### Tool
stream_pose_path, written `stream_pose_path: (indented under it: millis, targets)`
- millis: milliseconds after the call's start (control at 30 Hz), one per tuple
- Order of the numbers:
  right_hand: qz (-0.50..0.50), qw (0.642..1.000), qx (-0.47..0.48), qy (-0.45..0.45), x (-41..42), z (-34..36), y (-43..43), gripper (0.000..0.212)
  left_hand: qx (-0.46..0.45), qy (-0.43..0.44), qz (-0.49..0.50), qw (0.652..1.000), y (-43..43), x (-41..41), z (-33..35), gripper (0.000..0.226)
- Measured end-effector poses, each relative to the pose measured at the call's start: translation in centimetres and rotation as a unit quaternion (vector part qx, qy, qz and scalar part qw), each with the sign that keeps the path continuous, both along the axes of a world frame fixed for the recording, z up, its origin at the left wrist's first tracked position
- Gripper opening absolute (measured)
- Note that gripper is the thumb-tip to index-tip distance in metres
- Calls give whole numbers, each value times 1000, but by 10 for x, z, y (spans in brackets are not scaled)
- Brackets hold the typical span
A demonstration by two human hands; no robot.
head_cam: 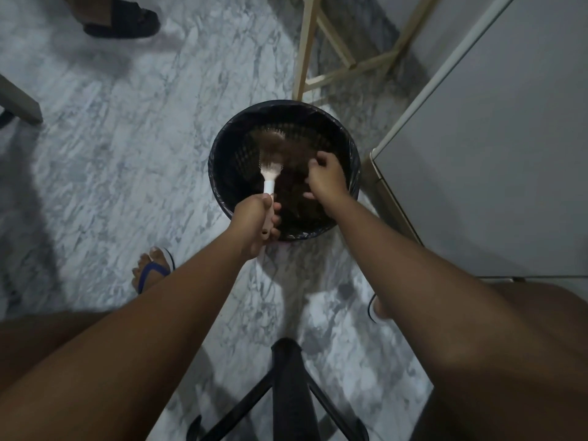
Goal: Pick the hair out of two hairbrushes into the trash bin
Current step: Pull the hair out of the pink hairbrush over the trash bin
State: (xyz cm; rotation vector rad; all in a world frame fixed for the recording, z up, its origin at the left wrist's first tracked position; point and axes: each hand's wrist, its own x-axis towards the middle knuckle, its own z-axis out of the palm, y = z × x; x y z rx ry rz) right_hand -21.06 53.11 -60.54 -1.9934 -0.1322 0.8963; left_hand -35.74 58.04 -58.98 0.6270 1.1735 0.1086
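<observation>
A white hairbrush [269, 173] is held over the round black trash bin [222, 183], which has a dark bag liner. Brown hair [280, 148] clogs its bristles. My left hand [254, 224] grips the brush by its handle at the bin's near rim. My right hand [326, 179] hangs over the bin to the right of the brush head, fingers curled and pinching strands of the brown hair that stretch from the bristles. More clumps of hair lie inside the bin. Only one hairbrush is in view.
The bin stands on a grey marble floor. A white cabinet [493, 154] is close on the right and a wooden stool frame [318, 58] behind the bin. A black chair base [286, 393] sits between my legs. Another person's sandalled foot [124, 20] is at top left.
</observation>
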Motion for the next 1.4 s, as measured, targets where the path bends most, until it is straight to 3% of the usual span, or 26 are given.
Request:
stream_pose_path:
  millis: [100, 200, 333, 400, 533, 700, 900, 1000, 1100, 1233, 1333, 1400]
  targets:
    - [3, 988, 131, 82, -9, 13, 7, 55, -2, -10, -24, 1000, 1, -7, 0, 16]
    - [15, 981, 174, 83, -15, 19, 11, 54, -9, -20, -25, 999, 4, -14, 0, 17]
    - [21, 985, 145, -93, -12, 8, 14, 31, 1, -16, -46, 999, 6, -18, 1, 16]
    - [-19, 983, 121, -134, -9, 5, 17, 28, 12, -17, -41, 999, 6, -20, -1, 16]
    - [-96, 981, 98, -135, -3, 4, 14, 20, 0, -36, 7, 999, 6, -23, -5, 16]
    - [-184, 970, 103, -125, 0, 1, 5, 23, 5, -27, 6, 1000, 0, -24, -8, 18]
    - [-336, 923, 143, -117, 3, 11, 9, 22, 9, -18, 5, 1000, -13, -16, -7, 18]
    - [-235, 967, 57, -76, 3, 5, 7, 20, 4, -31, 9, 999, -11, -13, -6, 17]
    - [-72, 997, -10, -12, -4, 8, 1, 61, 7, -49, -4, 999, -5, -16, -5, 18]
    - [-31, 982, 110, -149, -16, 14, 1, 59, 3, -68, -20, 998, -3, -18, -6, 23]
    - [51, 967, 130, -214, -22, 14, 2, 56, 2, -75, -24, 997, -5, -19, -7, 24]
    - [76, 958, 130, -244, -23, 15, 3, 41, 2, -76, -28, 997, -6, -19, -6, 23]
